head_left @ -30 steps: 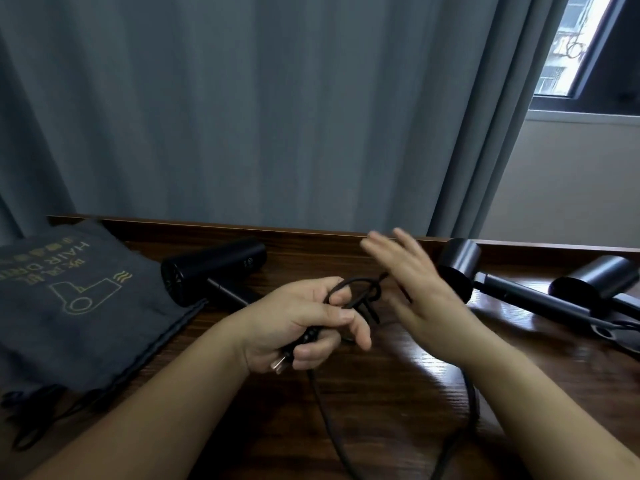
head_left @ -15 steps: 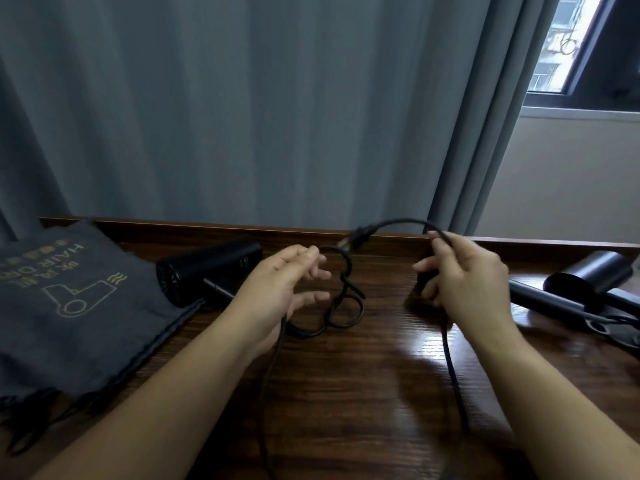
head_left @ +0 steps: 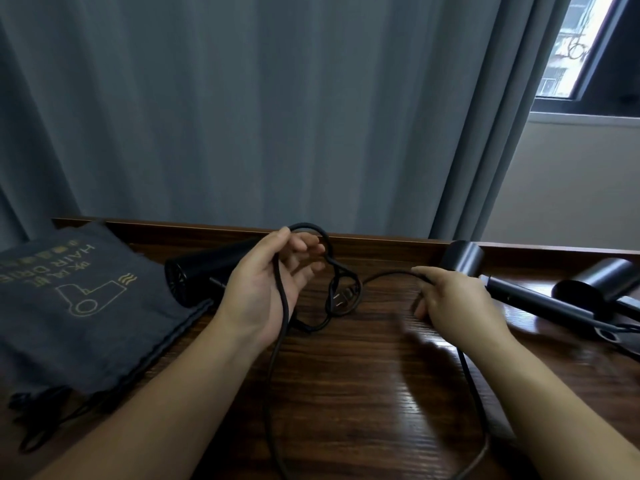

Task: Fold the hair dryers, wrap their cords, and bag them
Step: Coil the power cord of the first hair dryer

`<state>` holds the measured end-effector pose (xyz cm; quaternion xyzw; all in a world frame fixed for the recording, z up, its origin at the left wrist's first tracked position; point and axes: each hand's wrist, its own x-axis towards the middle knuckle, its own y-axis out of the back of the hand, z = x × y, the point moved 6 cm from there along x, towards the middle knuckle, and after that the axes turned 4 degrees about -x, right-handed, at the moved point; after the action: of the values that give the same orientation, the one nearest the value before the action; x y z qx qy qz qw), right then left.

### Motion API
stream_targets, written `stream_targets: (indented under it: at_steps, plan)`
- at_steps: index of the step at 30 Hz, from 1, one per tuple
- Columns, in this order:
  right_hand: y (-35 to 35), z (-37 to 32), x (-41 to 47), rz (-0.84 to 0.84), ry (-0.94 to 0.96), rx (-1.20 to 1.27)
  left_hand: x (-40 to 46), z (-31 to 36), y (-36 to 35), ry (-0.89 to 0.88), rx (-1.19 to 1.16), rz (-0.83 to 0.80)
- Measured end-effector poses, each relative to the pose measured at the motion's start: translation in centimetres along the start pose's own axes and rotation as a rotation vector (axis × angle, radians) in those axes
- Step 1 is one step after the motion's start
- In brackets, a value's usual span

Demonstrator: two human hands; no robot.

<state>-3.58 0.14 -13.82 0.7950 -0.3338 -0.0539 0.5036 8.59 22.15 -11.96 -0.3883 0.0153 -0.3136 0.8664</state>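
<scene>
A black cord (head_left: 277, 344) runs up across the palm of my left hand (head_left: 266, 289) and loops over its fingers, which are loosely curled round it. The plug end (head_left: 343, 299) dangles in loops just right of that hand. My right hand (head_left: 453, 299) pinches another stretch of the same cord between thumb and fingers. Behind my left hand lies a black hair dryer (head_left: 207, 271). Two more black hair dryers, one (head_left: 512, 292) and another (head_left: 595, 285), lie at the right. A dark grey drawstring bag (head_left: 69, 306) with a gold dryer print lies at the left.
The dark wooden table (head_left: 363, 393) has a raised back edge against a grey curtain (head_left: 277, 116). A window (head_left: 588, 46) shows at the upper right. The bag's drawstrings (head_left: 31, 434) trail toward the near left edge.
My right hand has dropped from the raised cord arc down to the table level, still pinching the cord. My left hand has lifted and turned, and the cord now loops over its fingers.
</scene>
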Motion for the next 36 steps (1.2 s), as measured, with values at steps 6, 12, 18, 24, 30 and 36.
stream_targets:
  at_steps: [6,12,18,24,30,36]
  plan:
    - [0.3,-2.1,-0.5,0.123,0.298,-0.096,-0.3,-0.6,-0.5,-0.006,0.071,-0.078]
    - [-4.0,-3.5,-2.3,-0.427,0.135,0.678,-0.7,-2.2,-1.2,0.037,0.264,-0.203]
    - [-4.9,-4.9,-3.5,-0.69,0.021,1.064,-1.5,-4.3,-2.8,0.264,0.557,-0.425]
    - [-4.2,-5.7,-4.6,-0.95,-0.009,1.251,-1.3,-7.3,-1.8,0.17,1.203,-0.641]
    - [-4.3,-5.0,-3.2,-0.736,-0.022,1.224,-0.7,-2.8,-0.7,-0.005,1.183,-0.271]
    - [-3.3,-5.0,-2.9,-0.549,0.042,1.024,-1.4,-3.2,-0.6,-0.022,1.44,-0.298]
